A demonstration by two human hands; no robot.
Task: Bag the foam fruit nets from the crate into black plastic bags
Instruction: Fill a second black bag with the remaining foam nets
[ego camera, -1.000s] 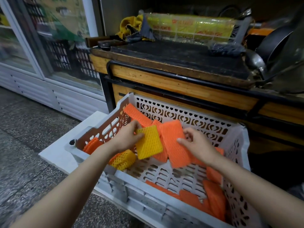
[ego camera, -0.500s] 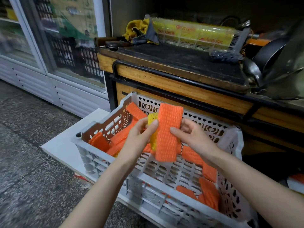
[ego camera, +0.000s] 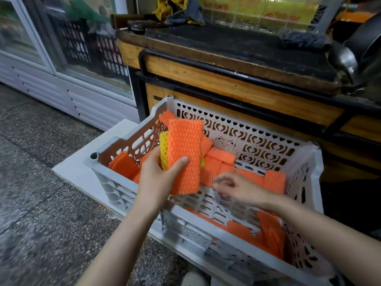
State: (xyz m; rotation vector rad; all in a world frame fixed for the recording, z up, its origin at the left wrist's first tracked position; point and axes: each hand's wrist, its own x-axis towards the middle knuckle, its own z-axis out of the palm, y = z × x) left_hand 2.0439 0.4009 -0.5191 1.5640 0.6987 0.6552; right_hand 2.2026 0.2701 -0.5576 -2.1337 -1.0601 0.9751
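Held nets: an orange foam net (ego camera: 185,153) stands upright above the left half of the crate, and a yellow foam net (ego camera: 164,149) is pressed flat behind it. Only a narrow strip of the yellow one shows on the left, plus a sliver at the orange net's right edge.
Left hand: the left hand (ego camera: 158,178) grasps both nets at their lower end, thumb across the front of the orange one. The other fingers are hidden behind the nets.
Right hand: the right hand (ego camera: 237,188) hovers low over the middle of the crate with its fingers loosely curled. It is blurred, and nothing shows between the fingers.
Loose nets: loose orange nets (ego camera: 220,164) lie overlapping toward the far wall. More sit by the near-left corner and along the near wall toward the near-right corner, partly hidden by the rim and the forearms.
Crate: the pale perforated crate (ego camera: 317,162) is tilted in the view, and its near-right corner is cut off at the bottom of the picture.
Under the crate: a white slab (ego camera: 76,168) on the speckled floor (ego camera: 41,213) carries its left end. The rest of the underside is hidden.
Worktop: a wooden worktop (ego camera: 226,79) stands just behind the crate. A yellow cloth (ego camera: 165,5) and a clear-wrapped yellow pack (ego camera: 257,13) on it are cut off by the top edge.
Right edge: dark metal pans (ego camera: 360,42), only partly seen.
Left: a glass-door cabinet (ego camera: 61,48), its contents blurred by reflections.
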